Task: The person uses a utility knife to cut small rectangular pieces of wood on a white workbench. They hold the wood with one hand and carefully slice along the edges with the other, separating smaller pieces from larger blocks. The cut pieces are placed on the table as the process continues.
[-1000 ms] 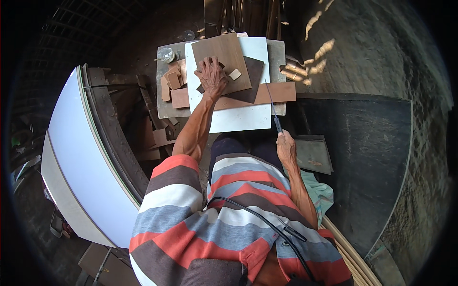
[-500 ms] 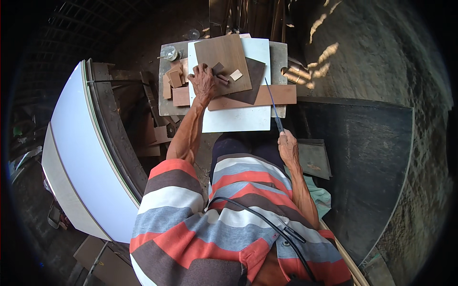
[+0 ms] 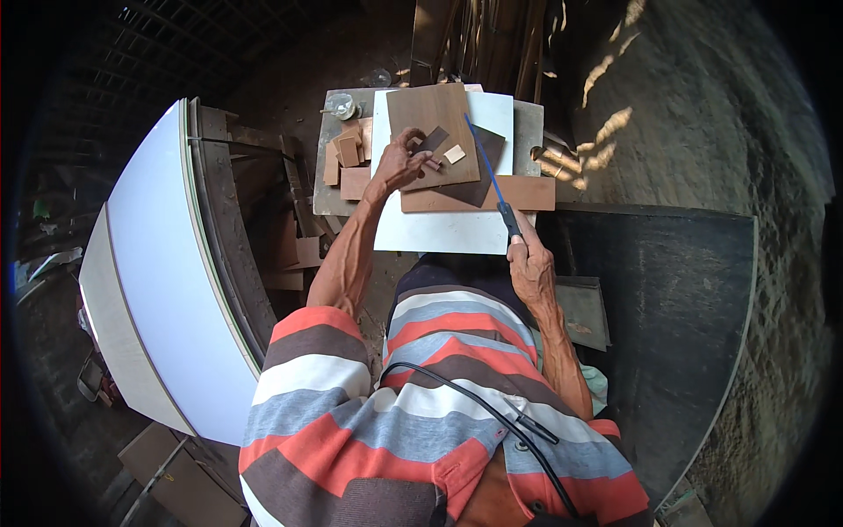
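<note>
We see the left arm reaching forward and slightly inward over the table, elbow bent, the left hand palm-inward above the near left part of a square brown board. Its fingers are curled, index and thumb arching around the near left end of a small dark rectangular block; we cannot tell whether they pinch it or only touch it. Small reddish-brown pieces lie just beside the thumb, and a pale block sits on the board farther right, apart from the fingers. The right forearm comes up along the person's right side, and the right hand is closed around the dark handle of a thin-bladed hand tool. We note its bluish blade slanting away and leftward, tip near the board's right edge; contact is unclear. Under the board we record a dark brown panel, a reddish-brown plank and a white sheet.
</note>
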A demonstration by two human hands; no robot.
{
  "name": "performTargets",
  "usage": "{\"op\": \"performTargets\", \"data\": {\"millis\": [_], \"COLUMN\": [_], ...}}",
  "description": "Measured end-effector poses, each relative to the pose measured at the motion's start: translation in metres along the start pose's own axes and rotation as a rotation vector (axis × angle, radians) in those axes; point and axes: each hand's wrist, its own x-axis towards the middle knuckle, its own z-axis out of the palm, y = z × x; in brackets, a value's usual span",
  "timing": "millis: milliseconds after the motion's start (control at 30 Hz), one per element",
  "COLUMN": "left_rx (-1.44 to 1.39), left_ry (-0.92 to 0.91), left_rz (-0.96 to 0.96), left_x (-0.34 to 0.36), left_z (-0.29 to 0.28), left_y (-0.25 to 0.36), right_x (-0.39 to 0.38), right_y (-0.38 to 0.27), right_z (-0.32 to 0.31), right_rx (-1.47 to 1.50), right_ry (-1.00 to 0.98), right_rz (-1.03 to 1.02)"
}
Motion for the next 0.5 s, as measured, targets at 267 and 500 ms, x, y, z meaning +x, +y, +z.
{"op": "performTargets", "data": {"millis": [267, 500], "left_rx": [0.065, 0.069], "left_ry": [-0.036, -0.103], "left_rz": [-0.086, -0.085], "left_x": [-0.018, -0.02], "left_z": [-0.03, -0.049], "left_y": [0.032, 0.047], "right_x": [0.001, -0.005], "right_y": [-0.026, -0.033], "right_z": [0.01, 0.02], "right_rx": [-0.135, -0.192], "right_ry": [-0.072, -0.058], "right_rz": [-0.249, -0.293]}}
